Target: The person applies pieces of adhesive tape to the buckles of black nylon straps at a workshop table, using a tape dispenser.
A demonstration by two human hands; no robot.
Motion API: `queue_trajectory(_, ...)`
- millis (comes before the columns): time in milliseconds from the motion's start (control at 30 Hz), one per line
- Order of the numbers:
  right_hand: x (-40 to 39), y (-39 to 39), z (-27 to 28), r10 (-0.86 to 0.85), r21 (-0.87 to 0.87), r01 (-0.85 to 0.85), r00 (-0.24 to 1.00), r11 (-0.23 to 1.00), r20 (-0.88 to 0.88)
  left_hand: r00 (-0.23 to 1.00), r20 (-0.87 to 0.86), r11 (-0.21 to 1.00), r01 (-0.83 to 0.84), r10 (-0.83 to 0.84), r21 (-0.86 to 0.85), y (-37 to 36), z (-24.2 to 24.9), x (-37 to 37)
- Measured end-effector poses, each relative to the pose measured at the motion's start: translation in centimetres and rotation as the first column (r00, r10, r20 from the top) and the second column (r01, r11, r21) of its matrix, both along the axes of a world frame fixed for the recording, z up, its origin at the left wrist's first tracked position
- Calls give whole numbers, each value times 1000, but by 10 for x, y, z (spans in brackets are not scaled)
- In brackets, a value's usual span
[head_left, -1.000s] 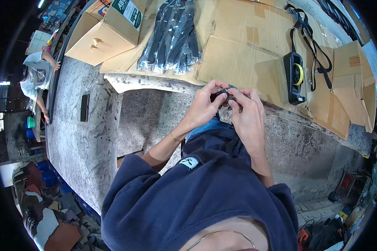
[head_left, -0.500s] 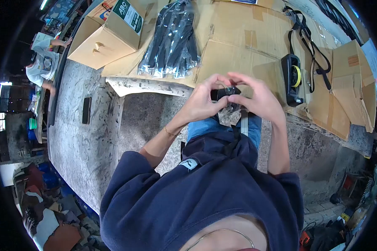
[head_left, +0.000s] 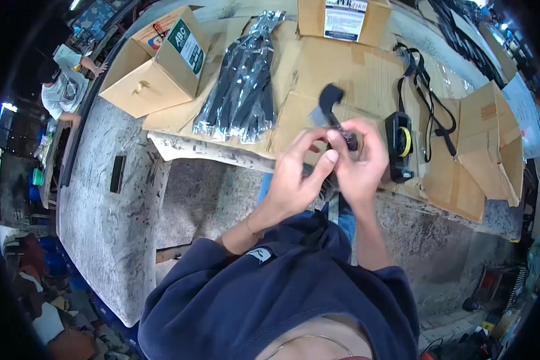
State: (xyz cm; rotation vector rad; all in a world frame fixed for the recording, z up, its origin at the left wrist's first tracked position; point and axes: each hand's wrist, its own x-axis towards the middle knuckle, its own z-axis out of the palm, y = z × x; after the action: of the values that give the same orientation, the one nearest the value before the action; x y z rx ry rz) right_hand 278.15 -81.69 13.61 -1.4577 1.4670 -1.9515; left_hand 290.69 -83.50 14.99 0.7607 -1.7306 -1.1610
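A black strap point(head_left: 330, 99) is pinched between my two hands above the front edge of the cardboard-covered table. Its loose end rises past my fingers and curls over, slightly blurred. My left hand point(head_left: 300, 174) is closed, thumb and fingertips pressed on the strap's lower part. From the other side my right hand point(head_left: 361, 168) grips the same piece, its fingers bent round it. Most of the gathered part is hidden behind my fingers. Left of my hands lies a clear plastic bag of black straps point(head_left: 240, 90). A black tape dispenser point(head_left: 399, 147) with a yellow roll stands close to my right hand.
An open cardboard box point(head_left: 153, 81) stands at the left, another box point(head_left: 342, 21) at the back. Black lanyard-like straps point(head_left: 429, 90) lie right of the dispenser, beside an open carton point(head_left: 489, 141). A dark bar point(head_left: 118, 174) rests on the side table. Another person point(head_left: 66, 84) works far left.
Both hands have lifted the strap slightly away from my body and turned it, so its end now sticks up. My view has tilted, showing more of the table's back.
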Motion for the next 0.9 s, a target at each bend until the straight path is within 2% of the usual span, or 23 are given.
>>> queue_trajectory(33, 0, 4, 13, 42, -28, -45, 993, 999, -108, 1000, -7, 1000, -6, 6, -15, -2, 2, -4)
queue_trajectory(67, 0, 5, 24, 76, -54, -90, 973, 995, -216, 973, -225, 986, 79, -43, 150, -5, 3, -7)
queue_trajectory(100, -4, 7, 28, 110, -35, -125, 952, 991, -286, 897, -437, 938, 199, -58, 285, -9, 4, -9)
queue_trajectory(133, -9, 6, 32, 108, -50, -129, 949, 990, -297, 893, -445, 943, 199, -62, 268, -13, 2, -9)
queue_trajectory(200, -22, 4, 40, 286, 58, -281, 917, 958, -278, 893, -439, 937, 235, -103, 258, -25, -3, -11)
queue_trajectory(233, -25, 1, 40, 340, 81, -330, 924, 940, -177, 881, -466, 950, 214, -88, 226, -29, -1, -15)
queue_trajectory(267, -26, -1, 46, 333, 68, -326, 923, 943, -192, 876, -472, 953, 220, -100, 207, -33, 2, -16)
queue_trajectory(333, -27, -6, 61, 346, 184, -374, 923, 909, 171, 909, -414, 945, 178, -51, 274, -42, 8, -20)
queue_trajectory(367, -30, -11, 64, 257, 191, -272, 961, 943, 100, 938, -341, 941, 174, -68, 289, -48, 9, -19)
queue_trajectory(400, -34, -20, 70, 255, 171, -266, 963, 949, 82, 959, -269, 956, 156, -86, 249, -53, 11, -21)
queue_trajectory(433, -40, -31, 77, 19, -9, -22, 957, 1000, -291, 964, -225, 955, 193, -142, 224, -59, 14, -23)
queue_trajectory(467, -44, -42, 84, -277, -258, 153, 779, 954, -562, 965, -176, 951, 231, -196, 206, -64, 19, -25)
queue_trajectory(500, -48, -53, 97, -318, -317, 148, 736, 937, -597, 966, -191, 954, 214, -175, 211, -64, 31, -28)
queue_trajectory(567, -55, -78, 136, -398, -492, -20, 558, 871, -728, 961, -169, 972, 230, -219, 50, -82, 49, -30)
queue_trajectory(600, -58, -87, 156, -409, -501, -17, 554, 865, -725, 954, -168, 969, 245, -248, -36, -93, 52, -31)
queue_trajectory(633, -62, -96, 174, -136, -244, -111, 582, 963, -802, 954, -107, 960, 279, -279, -14, -98, 63, -30)
queue_trajectory(667, -65, -104, 187, 149, 27, -212, 582, 977, -800, 954, -104, 960, 280, -280, -21, -98, 70, -30)
queue_trajectory(733, -73, -114, 201, -27, -171, -172, 625, 970, -780, 964, -110, 960, 253, -240, 123, -99, 79, -28)
queue_trajectory(767, -76, -106, 195, -124, -313, -135, 720, 940, -683, 952, -196, 965, 252, -233, 76, -102, 75, -30)
queue_trajectory(800, -75, -90, 182, -119, -312, -141, 720, 940, -683, 954, -196, 966, 246, -228, 77, -105, 73, -27)
queue_trajectory(867, -72, -59, 149, 145, 83, -123, 926, 989, -348, 933, -268, 946, 286, -238, 154, -108, 69, -23)
queue_trajectory(900, -71, -58, 137, 151, 91, -126, 922, 988, -356, 932, -279, 946, 284, -233, 158, -109, 69, -24)
